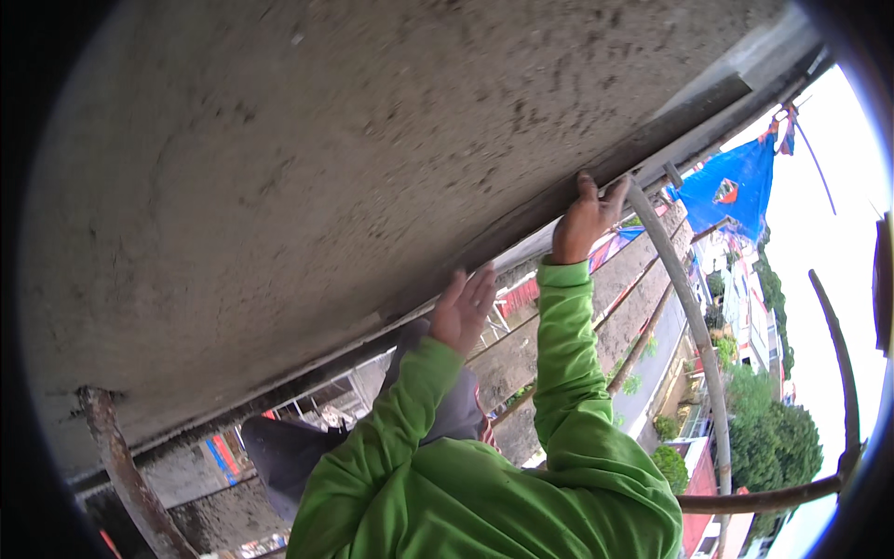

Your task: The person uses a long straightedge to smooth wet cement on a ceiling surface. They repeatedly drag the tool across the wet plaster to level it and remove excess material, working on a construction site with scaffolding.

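Observation:
A rough grey concrete surface (307,168) fills the upper part of the head view, and a dark narrow strip (684,116) runs along its lower edge. My right hand (579,228), in a green sleeve, reaches up to this edge. Its thumb and fingers are apart, and the fingertips seem to touch the strip near the top of a wooden pole (684,289). My left hand (462,309) is raised just below the same edge, farther left. Its fingers are stretched out, slightly blurred, with nothing visible in them. Whether it touches the edge I cannot tell.
Wooden planks (619,270) of a scaffold lie beyond my arms, with the street far below. A rusty pole (126,470) stands at lower left. Another pole (764,503) crosses at lower right. A blue tarp (736,186) hangs at right, above trees (768,443).

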A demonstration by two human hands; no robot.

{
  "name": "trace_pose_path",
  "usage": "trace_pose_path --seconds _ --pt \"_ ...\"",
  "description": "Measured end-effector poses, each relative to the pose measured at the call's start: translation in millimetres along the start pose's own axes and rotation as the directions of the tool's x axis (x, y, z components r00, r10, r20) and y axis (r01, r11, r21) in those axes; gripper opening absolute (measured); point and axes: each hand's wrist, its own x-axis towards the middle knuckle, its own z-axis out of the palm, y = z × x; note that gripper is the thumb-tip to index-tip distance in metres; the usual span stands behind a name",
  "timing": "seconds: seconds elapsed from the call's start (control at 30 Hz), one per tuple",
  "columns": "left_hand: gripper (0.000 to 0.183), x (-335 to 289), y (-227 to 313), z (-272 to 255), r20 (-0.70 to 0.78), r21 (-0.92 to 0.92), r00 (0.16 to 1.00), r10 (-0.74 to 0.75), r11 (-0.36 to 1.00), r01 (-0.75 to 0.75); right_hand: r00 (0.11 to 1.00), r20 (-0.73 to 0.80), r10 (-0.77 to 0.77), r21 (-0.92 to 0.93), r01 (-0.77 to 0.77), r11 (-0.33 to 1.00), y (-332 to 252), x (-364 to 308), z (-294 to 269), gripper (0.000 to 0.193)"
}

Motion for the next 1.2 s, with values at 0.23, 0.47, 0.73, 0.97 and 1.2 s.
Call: trace_pose_path --seconds 0.23,0.47,0.73,0.97,1.2 --pt "0.015 37 -34 15 -0.262 0.0 0.96 0.102 0.994 -0.106 0.966 0.05 -0.254 -0.36 0.255 0.897 19 93 -28 0.032" --pt "0.018 60 -47 50 -0.278 -0.086 0.96 0.034 0.994 -0.06 0.944 0.071 -0.321 -0.637 0.291 0.714 -4 142 -26 0.037" --pt "0.024 1 23 -7 -0.37 -0.208 0.927 -0.068 0.978 -0.011 0.851 0.086 -0.518 -0.623 0.452 0.638 -33 26 7 0.033" --pt "0.017 -61 83 -48 -0.402 -0.204 0.914 0.062 0.966 -0.155 0.942 0.097 -0.322 -0.385 0.334 0.86 -87 -76 50 0.032" --pt "0.013 -110 126 -83 -0.444 -0.188 0.883 0.154 0.947 -0.26 0.92 0.166 -0.356 -0.189 0.384 0.904 -107 -176 80 0.045"
